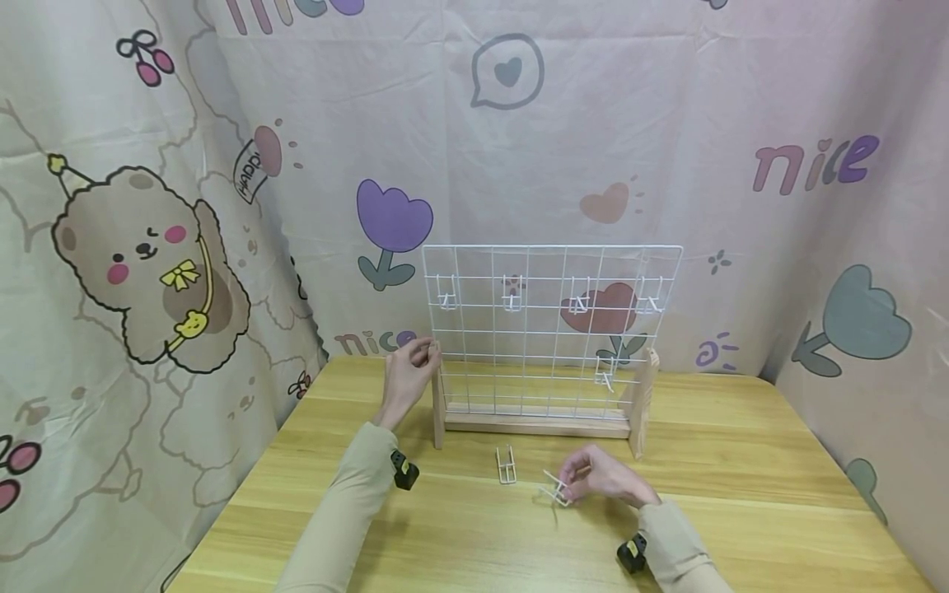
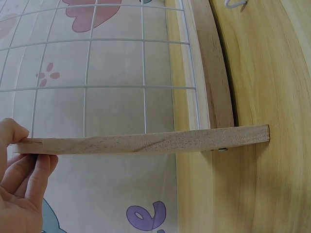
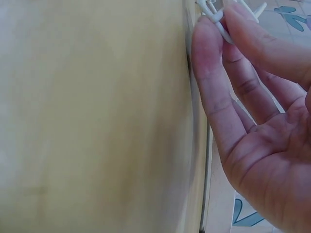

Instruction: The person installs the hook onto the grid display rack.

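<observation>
A white wire grid (image 1: 552, 246) stands upright in a wooden stand on the table. My left hand (image 1: 409, 375) pinches the top of the stand's left post (image 2: 146, 141), with the thumb on one side and fingers on the other. Low in front of the stand, my right hand (image 1: 602, 476) holds a white wire hook (image 1: 558, 493) between thumb and index finger. Only part of that hook shows in the right wrist view. Another white hook (image 1: 507, 467) lies on the table to its left.
Several white hooks hang in a row on the upper grid, such as the leftmost hook (image 1: 447, 301). One more hook (image 1: 605, 375) hangs lower right. The wooden table (image 1: 296, 494) runs up to a printed curtain (image 1: 511, 165) behind the stand.
</observation>
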### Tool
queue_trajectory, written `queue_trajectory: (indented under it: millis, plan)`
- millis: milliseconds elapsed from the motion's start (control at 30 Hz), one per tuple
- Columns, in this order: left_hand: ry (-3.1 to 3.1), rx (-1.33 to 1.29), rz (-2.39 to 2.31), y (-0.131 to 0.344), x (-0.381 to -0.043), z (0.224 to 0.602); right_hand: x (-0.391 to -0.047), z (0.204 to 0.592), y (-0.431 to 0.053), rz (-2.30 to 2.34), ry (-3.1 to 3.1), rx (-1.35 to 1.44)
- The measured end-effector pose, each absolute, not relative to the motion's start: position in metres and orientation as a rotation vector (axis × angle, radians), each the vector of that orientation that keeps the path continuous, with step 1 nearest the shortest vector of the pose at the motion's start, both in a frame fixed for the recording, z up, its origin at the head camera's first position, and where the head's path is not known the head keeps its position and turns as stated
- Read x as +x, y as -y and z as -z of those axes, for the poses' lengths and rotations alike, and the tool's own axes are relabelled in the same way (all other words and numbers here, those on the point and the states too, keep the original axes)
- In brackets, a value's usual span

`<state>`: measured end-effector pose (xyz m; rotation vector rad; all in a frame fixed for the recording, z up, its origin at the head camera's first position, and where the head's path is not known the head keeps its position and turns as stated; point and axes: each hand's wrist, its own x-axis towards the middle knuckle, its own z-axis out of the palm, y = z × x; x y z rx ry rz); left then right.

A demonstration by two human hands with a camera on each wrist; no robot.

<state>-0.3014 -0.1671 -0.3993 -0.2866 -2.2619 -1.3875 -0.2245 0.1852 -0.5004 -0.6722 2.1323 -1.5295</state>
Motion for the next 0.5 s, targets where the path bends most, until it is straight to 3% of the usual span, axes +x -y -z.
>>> queue_trajectory:
  millis: [500]
  plan:
    - [2.265, -0.297, 1.378, 0.1679, -0.3013, 0.4000, -0.2226, 0.4976, -0.1848, 1.591, -2.165, -0.682]
